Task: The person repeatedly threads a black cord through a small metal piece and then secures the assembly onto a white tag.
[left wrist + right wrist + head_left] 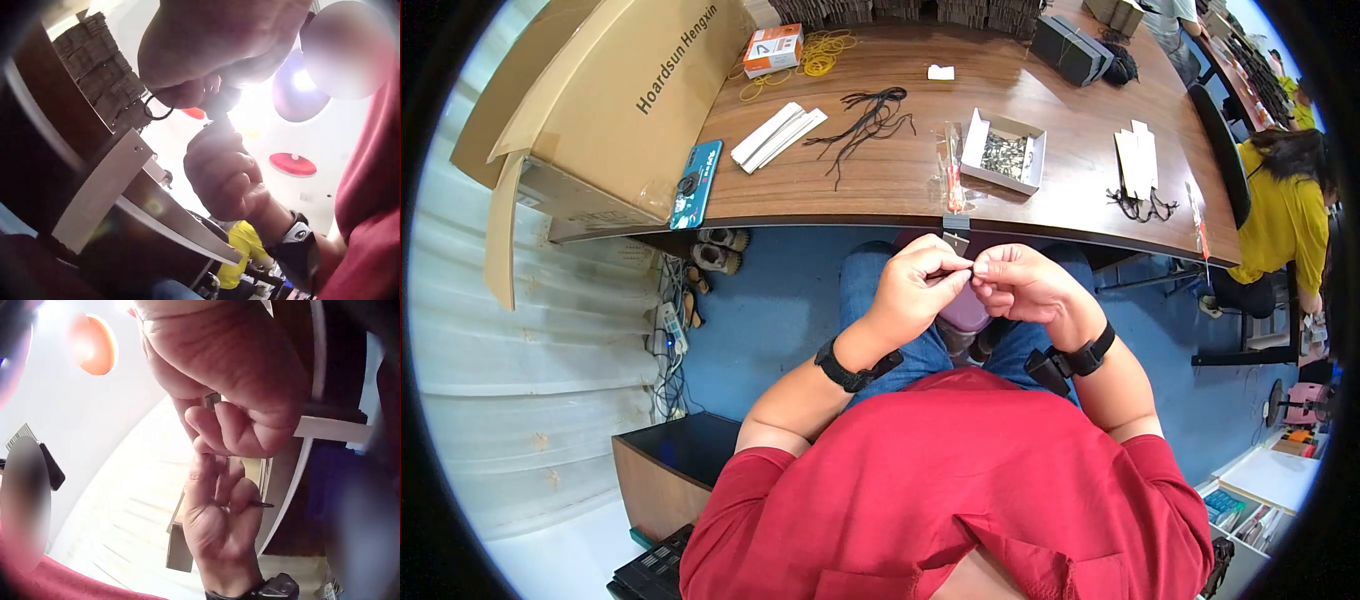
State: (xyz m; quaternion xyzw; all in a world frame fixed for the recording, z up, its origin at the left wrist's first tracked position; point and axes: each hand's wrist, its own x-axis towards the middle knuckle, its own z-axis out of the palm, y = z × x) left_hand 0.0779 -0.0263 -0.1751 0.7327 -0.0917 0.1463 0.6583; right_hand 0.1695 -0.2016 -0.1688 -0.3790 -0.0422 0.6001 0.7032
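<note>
Beyond the hands, the wooden bench (880,185) carried loose black cords (868,118) and a few strung tags (1138,170). The left hand (915,288) and right hand (1022,285) met fingertip to fingertip, both pinching one thin black cord (156,111) just below the bench edge. I judged that piece half-done, with most of the cords still waiting.

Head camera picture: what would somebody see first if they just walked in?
Most likely the two hands meeting in the middle, above the person's lap: the left hand and the right hand pinch a small dark piece between their fingertips. Next comes the big cardboard box at the left end of the brown table. Then the black cords spread on the tabletop beyond the hands.
</note>
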